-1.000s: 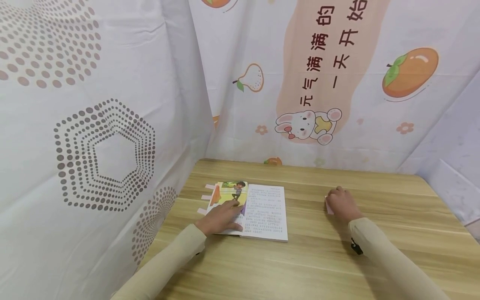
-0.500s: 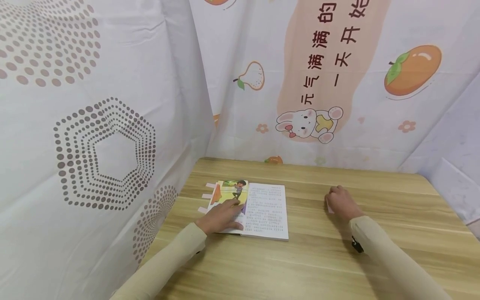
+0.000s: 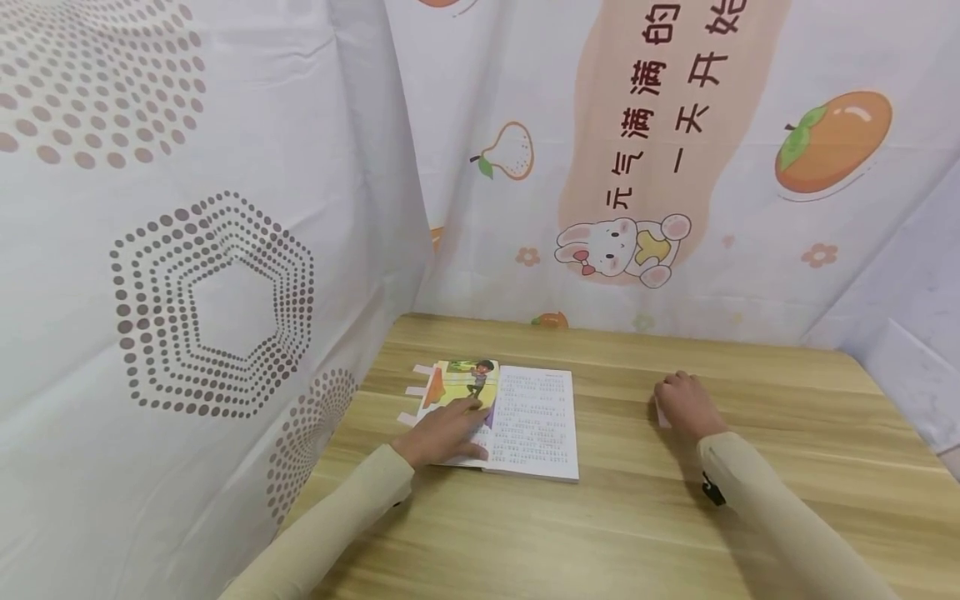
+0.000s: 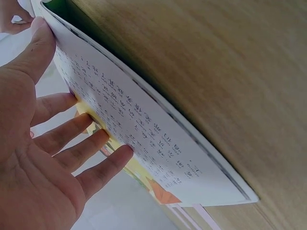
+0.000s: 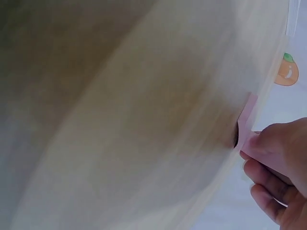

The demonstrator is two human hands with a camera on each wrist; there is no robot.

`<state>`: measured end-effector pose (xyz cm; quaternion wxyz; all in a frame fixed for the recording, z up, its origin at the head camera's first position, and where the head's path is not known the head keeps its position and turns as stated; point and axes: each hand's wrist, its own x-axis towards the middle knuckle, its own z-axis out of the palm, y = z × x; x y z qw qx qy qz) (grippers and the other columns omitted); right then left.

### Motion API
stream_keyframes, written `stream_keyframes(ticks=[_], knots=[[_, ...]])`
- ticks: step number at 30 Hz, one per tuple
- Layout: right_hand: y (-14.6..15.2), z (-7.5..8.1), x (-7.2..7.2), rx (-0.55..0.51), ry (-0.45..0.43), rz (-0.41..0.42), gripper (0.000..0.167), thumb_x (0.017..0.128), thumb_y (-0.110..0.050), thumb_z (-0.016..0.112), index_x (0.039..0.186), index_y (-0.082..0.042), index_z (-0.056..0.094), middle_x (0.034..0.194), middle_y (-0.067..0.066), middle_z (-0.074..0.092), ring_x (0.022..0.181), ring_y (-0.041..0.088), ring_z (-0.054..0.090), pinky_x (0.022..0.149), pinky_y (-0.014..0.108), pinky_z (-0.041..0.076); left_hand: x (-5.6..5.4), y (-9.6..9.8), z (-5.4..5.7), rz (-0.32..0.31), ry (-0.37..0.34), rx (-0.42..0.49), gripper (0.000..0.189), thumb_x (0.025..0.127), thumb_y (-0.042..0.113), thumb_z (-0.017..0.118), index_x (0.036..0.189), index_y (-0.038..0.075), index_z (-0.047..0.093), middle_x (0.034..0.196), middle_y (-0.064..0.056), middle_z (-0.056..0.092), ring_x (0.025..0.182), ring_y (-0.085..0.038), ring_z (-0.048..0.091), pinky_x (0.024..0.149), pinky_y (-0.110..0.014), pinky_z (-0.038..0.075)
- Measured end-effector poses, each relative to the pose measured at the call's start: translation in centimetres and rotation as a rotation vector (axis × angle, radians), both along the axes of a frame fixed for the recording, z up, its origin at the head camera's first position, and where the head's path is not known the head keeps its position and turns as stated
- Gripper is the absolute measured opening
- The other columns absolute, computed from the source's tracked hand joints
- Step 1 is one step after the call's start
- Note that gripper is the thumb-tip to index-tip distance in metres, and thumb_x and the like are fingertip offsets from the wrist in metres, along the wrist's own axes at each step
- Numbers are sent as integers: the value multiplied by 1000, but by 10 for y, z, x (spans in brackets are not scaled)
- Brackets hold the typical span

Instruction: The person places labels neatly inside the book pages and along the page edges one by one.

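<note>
An open book (image 3: 534, 425) lies on the wooden table, with a colour picture on its left page and printed text on the right. Spread over that left page is my left hand (image 3: 447, 433), its fingers nearly straight and touching the paper, as the left wrist view also shows. Several pale pink tabs (image 3: 415, 392) stick out from the book's left edge. Off to the right, my right hand (image 3: 686, 406) pinches a pink paper strip (image 5: 246, 114) between thumb and fingers. The strip is bent, and its free end rests along the tabletop; the hand mostly covers it in the head view.
The wooden table (image 3: 525, 533) meets a printed white curtain (image 3: 480, 275) at the back. Another white curtain with dotted patterns (image 3: 232, 308) hangs close along the left side. A dark wrist strap piece (image 3: 712, 490) shows under the right sleeve.
The head view has shifted very slightly. Both hands stay in place, the left on the book and the right at the pink paper strip.
</note>
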<state>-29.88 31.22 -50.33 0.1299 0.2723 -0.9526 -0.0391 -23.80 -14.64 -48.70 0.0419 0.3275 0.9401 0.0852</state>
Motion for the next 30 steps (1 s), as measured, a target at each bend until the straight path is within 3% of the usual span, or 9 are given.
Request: stream_keyframes(ticks=[2, 9, 15, 23, 30], knots=[[0, 1, 0, -4, 8, -6, 23, 74, 17, 81, 86, 3, 69, 84, 16, 68, 79, 36, 62, 74, 56, 54, 0, 0, 0, 3, 11, -4, 86, 87, 53, 74, 153, 4, 48, 147, -19, 52, 132, -33, 53, 104, -45, 49], [1, 7, -2, -19, 14, -16, 23, 76, 11, 76, 76, -5, 60, 72, 8, 64, 73, 32, 59, 70, 52, 48, -1, -1, -1, 8, 28, -14, 86, 88, 54, 72, 154, 5, 47, 148, -17, 52, 132, -31, 53, 105, -43, 48], [2, 7, -1, 17, 1, -21, 21, 78, 11, 82, 80, -5, 68, 77, 8, 70, 72, 30, 62, 69, 52, 50, -1, -2, -2, -18, 27, 16, 84, 88, 52, 73, 152, 3, 48, 147, -19, 52, 132, -32, 53, 104, -45, 49], [3, 3, -1, -83, -3, -28, 12, 84, 9, 76, 80, -3, 74, 80, 12, 74, 72, 32, 64, 68, 55, 53, 1, -1, 0, -19, 29, 19, 83, 89, 51, 73, 151, 2, 49, 145, -19, 53, 130, -32, 54, 103, -45, 49], [2, 3, -2, -79, 11, -34, 14, 84, 8, 76, 77, -2, 69, 76, 11, 71, 69, 31, 63, 68, 54, 53, 0, -1, -2, -16, 36, 6, 84, 88, 52, 72, 152, 3, 49, 145, -18, 53, 131, -31, 54, 103, -44, 49]])
